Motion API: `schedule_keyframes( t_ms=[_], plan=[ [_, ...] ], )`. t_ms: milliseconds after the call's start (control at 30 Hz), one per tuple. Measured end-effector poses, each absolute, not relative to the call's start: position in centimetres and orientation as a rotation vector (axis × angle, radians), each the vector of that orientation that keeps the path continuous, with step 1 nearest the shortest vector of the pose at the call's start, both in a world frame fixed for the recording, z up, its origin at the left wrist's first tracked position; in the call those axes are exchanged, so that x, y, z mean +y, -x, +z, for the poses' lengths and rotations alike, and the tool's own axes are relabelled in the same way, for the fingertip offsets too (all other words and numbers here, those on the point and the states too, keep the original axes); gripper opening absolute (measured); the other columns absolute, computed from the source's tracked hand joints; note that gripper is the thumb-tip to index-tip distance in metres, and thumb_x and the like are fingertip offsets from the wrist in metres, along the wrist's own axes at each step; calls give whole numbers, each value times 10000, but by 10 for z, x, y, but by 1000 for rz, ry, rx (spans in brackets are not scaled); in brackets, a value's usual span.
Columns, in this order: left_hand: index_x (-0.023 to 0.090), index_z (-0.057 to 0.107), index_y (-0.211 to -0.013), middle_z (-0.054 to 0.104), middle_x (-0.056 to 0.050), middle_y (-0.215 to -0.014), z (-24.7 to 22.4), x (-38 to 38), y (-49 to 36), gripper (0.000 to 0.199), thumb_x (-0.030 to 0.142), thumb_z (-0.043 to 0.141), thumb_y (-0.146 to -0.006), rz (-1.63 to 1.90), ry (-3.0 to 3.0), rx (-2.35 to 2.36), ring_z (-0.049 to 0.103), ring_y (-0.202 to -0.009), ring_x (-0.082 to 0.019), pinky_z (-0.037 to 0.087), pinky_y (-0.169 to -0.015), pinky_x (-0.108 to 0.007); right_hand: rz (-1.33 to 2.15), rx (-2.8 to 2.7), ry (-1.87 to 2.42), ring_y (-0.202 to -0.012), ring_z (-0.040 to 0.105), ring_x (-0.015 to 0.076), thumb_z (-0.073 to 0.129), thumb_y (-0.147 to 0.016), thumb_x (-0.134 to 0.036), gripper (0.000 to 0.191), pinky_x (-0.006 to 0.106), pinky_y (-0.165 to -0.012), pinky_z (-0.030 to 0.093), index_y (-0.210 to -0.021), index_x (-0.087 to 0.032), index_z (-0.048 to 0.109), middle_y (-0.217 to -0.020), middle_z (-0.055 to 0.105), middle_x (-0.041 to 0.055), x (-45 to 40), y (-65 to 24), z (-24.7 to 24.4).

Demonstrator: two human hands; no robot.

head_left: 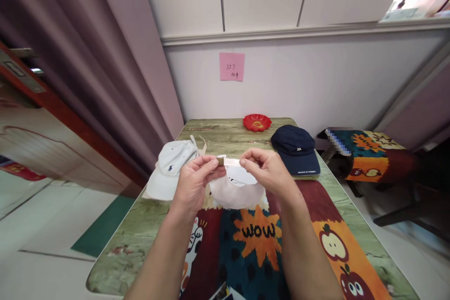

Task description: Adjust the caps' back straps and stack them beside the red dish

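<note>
**Both hands on the white cap's back strap**

At the centre of the frame the left hand (194, 183) and right hand (267, 172) pinch the two ends of the strap (232, 162) of a white cap (236, 191), fingers clenched on it from either side. The cap hangs just above the surface (225, 138), its soft crown sagging below the hands. To handle the strap well, I judge it best kept taut and level, with thumbs close to the small metal buckle at the left end.

The strap is flat, thin cloth. Left of the hands lies a second white cap (171, 168), rounded and stitched; to the right a navy cap (296, 150) with a stiff brim. A glossy red dish (257, 122) sits at the far edge.
</note>
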State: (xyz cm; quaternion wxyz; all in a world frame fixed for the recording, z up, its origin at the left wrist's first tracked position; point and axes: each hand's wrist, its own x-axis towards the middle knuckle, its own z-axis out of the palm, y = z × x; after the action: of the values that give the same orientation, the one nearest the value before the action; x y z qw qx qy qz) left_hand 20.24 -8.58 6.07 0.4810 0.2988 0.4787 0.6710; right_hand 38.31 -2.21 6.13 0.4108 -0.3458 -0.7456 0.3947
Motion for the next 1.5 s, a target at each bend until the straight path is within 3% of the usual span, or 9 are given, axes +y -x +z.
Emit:
schedule_keyframes(
  t_ms=[600, 767, 867, 967, 1100, 1200, 1500],
  plan=[
    [144, 677, -773, 708, -23, -757, 54, -84, -211, 276, 302, 860, -640, 1524, -825, 1165, 688, -726, -171, 576, -775, -331, 976, -1949, 906, -590, 499, 121, 609, -855, -291, 166, 228, -539, 318, -724, -206, 665, -643, 616, -20, -24, -370, 59],
    [153, 692, -760, 699, -19, -744, 55, -81, -206, 256, 309, 851, -635, 1545, -868, 1278, 640, -641, -136, 515, -670, -259, 1093, -1891, 825, -640, 571, 143, 490, -945, -383, 311, 237, -589, 383, -785, -197, 682, -675, 623, 4, -12, -379, 53],
    [167, 689, -720, 723, -64, -967, 56, -78, -201, 205, 300, 829, -651, 1605, -996, 1373, 651, -799, -165, 476, -680, -233, 1184, -1811, 799, -628, 557, 139, 453, -954, -411, 330, 242, -595, 394, -867, -189, 681, -674, 593, -1, -5, -385, 51],
    [175, 644, -679, 690, -101, -1164, 59, -74, -193, 206, 315, 793, -696, 1463, -1111, 1325, 638, -978, -224, 471, -741, -254, 1302, -1704, 744, -617, 514, 126, 526, -889, -353, 200, 243, -600, 390, -916, -193, 642, -670, 549, -28, -3, -383, 50],
    [182, 609, -695, 695, -68, -929, 63, -68, -180, 220, 336, 755, -750, 1181, -1189, 1173, 593, -727, -157, 424, -644, -244, 1432, -1598, 691, -595, 475, 117, 601, -783, -281, 178, 243, -587, 367, -939, -194, 603, -653, 525, -49, -2, -378, 48],
    [178, 627, -704, 603, -10, -729, 64, -62, -172, 210, 331, 766, -746, 1146, -1258, 1137, 513, -629, -121, 373, -590, -228, 1448, -1550, 686, -599, 472, 117, 613, -764, -275, 185, 247, -593, 357, -929, -192, 598, -654, 524, -49, -1, -376, 46],
    [160, 643, -735, 614, 5, -724, 60, -46, -165, 235, 320, 814, -713, 1181, -1228, 1168, 522, -620, -96, 385, -573, -216, 1415, -1631, 677, -630, 460, 115, 651, -810, -358, 191, 258, -602, 332, -834, -170, 629, -678, 528, -30, 3, -379, 45]
  ],
)
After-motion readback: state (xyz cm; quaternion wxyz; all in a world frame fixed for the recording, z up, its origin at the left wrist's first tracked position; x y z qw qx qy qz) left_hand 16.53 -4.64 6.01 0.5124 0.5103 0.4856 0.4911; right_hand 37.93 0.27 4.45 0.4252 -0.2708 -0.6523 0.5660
